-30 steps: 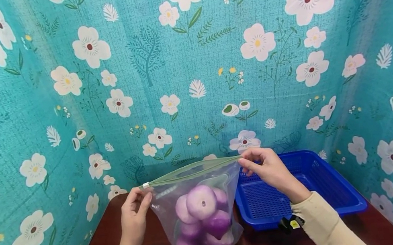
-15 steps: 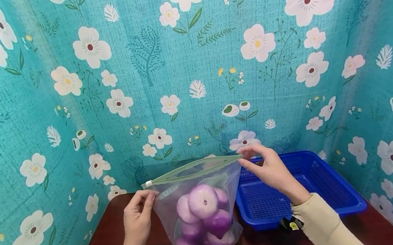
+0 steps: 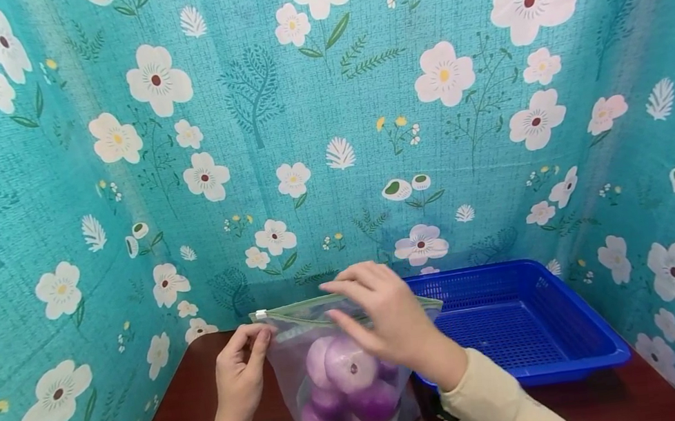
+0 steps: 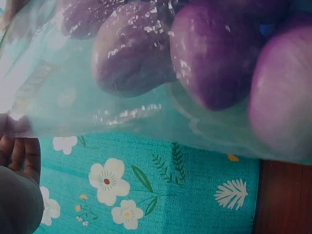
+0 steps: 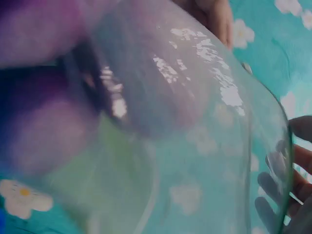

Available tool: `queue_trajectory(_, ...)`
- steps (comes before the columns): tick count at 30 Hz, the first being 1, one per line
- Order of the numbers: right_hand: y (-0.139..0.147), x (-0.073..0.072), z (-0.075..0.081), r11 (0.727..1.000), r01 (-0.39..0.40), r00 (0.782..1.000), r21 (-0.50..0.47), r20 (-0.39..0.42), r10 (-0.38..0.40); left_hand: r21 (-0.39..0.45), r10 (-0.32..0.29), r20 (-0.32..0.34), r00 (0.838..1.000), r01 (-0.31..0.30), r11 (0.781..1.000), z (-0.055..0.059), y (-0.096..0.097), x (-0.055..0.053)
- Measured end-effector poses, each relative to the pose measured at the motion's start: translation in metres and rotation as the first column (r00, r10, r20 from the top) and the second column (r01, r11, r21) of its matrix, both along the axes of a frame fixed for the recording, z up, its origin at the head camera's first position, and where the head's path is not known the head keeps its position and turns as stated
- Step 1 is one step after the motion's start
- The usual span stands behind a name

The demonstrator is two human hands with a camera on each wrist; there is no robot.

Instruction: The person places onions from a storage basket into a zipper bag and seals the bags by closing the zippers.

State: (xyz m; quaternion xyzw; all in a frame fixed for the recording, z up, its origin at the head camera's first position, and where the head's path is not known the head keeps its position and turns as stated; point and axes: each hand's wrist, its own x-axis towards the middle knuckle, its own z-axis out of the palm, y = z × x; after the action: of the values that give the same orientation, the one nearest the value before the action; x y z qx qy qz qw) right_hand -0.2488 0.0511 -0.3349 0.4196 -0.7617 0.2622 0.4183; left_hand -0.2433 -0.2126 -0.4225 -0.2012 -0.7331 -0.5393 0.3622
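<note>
Purple onions [image 3: 352,368], several of them, fill the lower part of a clear zip bag [image 3: 285,362] that stands on the table. A green zip line runs along its top, with a white slider [image 3: 261,313] at the left corner. Just below that slider, my left hand [image 3: 239,367] pinches the bag's upper left edge between thumb and fingers. My right hand [image 3: 390,319] is over the right half of the mouth, thumb and fingers apart, partly hiding the zip. In the right wrist view, its fingers [image 5: 300,161] lie close by the bag's top edge.
A blue plastic basket [image 3: 582,328] with perforated sides stands to the right, behind my right forearm. The dark red-brown table [image 3: 173,410] ends at a turquoise flowered cloth [image 3: 339,224] hanging at the back and both sides.
My right hand has let go of the bag's upper right corner and moved left over the mouth. That corner has dropped. My left hand has shifted slightly right along with the slider's corner.
</note>
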Motion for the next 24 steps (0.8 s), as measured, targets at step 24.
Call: queue_trajectory(24,-0.073,-0.018,0.004,0.994,-0.062,0.993,0.092,0.106,0.052,0.045,-0.028,-0.103,0.994,0.033,0.998,0.014,0.009,0.000)
